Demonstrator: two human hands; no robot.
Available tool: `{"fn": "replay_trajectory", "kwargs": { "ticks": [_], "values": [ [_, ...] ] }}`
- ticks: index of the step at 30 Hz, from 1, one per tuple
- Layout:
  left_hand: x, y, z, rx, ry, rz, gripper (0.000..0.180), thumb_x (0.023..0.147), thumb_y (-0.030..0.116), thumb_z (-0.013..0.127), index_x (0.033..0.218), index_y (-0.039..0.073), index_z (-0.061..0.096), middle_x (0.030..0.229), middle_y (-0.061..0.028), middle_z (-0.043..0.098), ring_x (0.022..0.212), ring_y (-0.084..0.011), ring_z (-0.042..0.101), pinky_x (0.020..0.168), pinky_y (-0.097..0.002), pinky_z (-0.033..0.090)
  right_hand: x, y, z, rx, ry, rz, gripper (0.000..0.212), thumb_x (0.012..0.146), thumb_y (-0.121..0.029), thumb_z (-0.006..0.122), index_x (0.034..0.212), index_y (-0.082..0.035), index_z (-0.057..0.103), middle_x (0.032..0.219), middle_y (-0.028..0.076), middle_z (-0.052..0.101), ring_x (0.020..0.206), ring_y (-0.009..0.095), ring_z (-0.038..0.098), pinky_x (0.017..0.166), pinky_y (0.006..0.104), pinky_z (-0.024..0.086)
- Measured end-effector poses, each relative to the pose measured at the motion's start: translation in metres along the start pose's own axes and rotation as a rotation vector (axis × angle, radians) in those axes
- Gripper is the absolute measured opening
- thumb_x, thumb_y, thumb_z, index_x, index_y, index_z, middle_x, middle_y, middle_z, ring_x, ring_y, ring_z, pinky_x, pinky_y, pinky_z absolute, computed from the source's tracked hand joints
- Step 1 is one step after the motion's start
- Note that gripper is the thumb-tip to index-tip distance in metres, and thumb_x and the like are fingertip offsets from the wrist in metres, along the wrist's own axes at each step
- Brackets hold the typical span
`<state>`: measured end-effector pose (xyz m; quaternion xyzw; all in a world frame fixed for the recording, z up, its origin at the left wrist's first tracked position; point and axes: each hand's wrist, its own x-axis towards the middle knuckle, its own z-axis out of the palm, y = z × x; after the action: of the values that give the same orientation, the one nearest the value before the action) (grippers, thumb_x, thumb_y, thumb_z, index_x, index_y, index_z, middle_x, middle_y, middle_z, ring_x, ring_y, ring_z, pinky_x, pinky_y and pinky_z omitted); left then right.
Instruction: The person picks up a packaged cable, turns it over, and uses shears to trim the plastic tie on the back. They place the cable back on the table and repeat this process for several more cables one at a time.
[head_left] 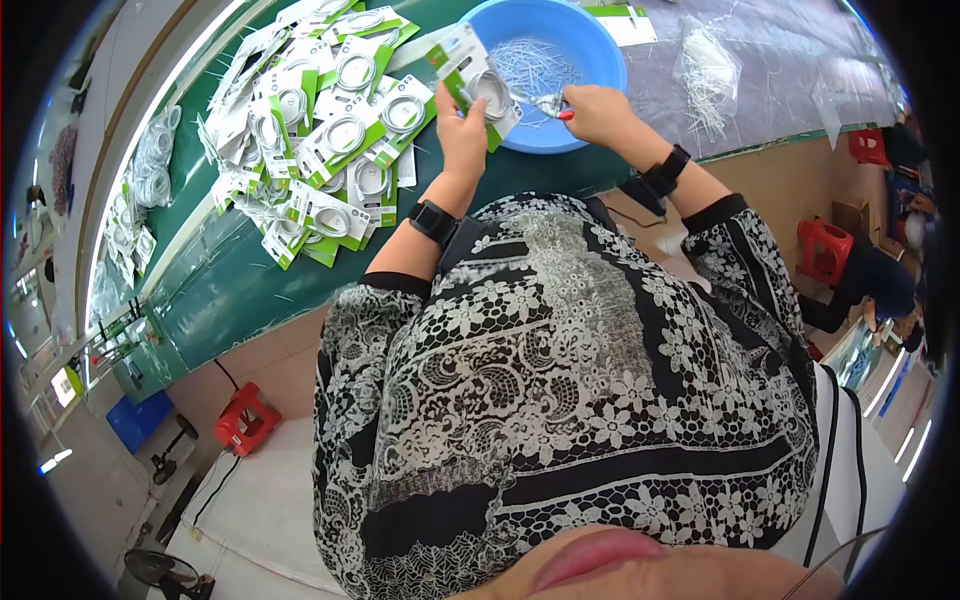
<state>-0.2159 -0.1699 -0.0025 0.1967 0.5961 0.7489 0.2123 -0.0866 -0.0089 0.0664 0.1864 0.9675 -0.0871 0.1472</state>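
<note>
My left hand (463, 138) is closed on a white and green cable package (456, 62) with a coiled white cable on its front. It is held upright at the near left side of a blue basin (612, 62). My right hand (598, 112) grips pliers (546, 103) with red on the handle. Their metal jaws point left and reach the package's right edge; whether they touch it I cannot tell. Inside the basin lie many thin white plastic strips (535, 62). Left of my left hand spreads a heap of similar cable packages (343, 135).
The green table (225, 320) bears everything. A clear bag of white strips (708, 75) lies right of the basin, a white and green card (625, 22) behind it. Bundled white cables (153, 165) sit far left. Red stools (248, 418) stand on the floor; another person (875, 285) is at right.
</note>
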Motion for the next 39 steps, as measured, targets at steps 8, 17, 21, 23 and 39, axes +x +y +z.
{"fn": "replay_trajectory", "kwargs": {
  "ticks": [8,17,21,23,39],
  "values": [
    [-0.008,0.025,0.005,-0.522,0.011,-0.321,0.052,0.087,-0.008,0.052,0.131,0.008,0.033,0.114,-0.0110,0.054,0.105,-0.0214,0.057,0.086,-0.0356,0.052,0.022,-0.034,0.049,0.778,0.619,-0.089,0.031,0.077,-0.017,0.067,0.099,-0.001,0.052,0.083,0.019,0.060,0.076,0.035,0.059,0.068,0.0401,0.048],
    [-0.017,0.028,-0.018,-0.560,0.112,-0.314,0.051,0.087,-0.009,0.052,0.131,0.007,0.033,0.117,-0.0111,0.052,0.104,-0.0208,0.057,0.086,-0.0354,0.052,0.037,-0.034,0.050,0.722,0.536,0.009,0.032,0.078,-0.013,0.066,0.104,-0.001,0.053,0.087,0.017,0.061,0.075,0.033,0.060,0.070,0.0378,0.049],
    [-0.016,0.061,-0.097,-0.432,0.209,-0.177,0.047,0.087,-0.007,0.053,0.130,0.006,0.038,0.115,-0.0094,0.055,0.102,-0.0186,0.058,0.084,-0.0318,0.052,0.049,0.011,0.057,0.614,0.554,0.126,0.037,0.077,-0.022,0.068,0.105,-0.002,0.054,0.088,0.019,0.061,0.076,0.033,0.061,0.069,0.0384,0.049],
    [-0.041,0.096,-0.155,-0.302,0.256,-0.233,0.044,0.088,-0.005,0.053,0.129,0.006,0.041,0.113,-0.0083,0.055,0.101,-0.0182,0.057,0.084,-0.0303,0.051,0.052,0.046,0.042,0.412,0.144,0.181,0.046,0.078,-0.032,0.069,0.110,-0.003,0.055,0.090,0.014,0.062,0.080,0.029,0.061,0.069,0.0379,0.048],
    [-0.360,-0.030,-0.356,0.656,0.648,-0.705,0.047,0.075,-0.001,0.061,0.121,0.002,0.050,0.111,-0.0121,0.059,0.105,-0.0264,0.057,0.091,-0.0362,0.044,-0.062,-0.036,0.054,2.135,-0.456,0.054,0.047,0.094,-0.043,0.051,0.123,-0.007,0.043,0.123,0.012,0.049,0.118,0.029,0.050,0.099,0.0456,0.043]
  ]
}}
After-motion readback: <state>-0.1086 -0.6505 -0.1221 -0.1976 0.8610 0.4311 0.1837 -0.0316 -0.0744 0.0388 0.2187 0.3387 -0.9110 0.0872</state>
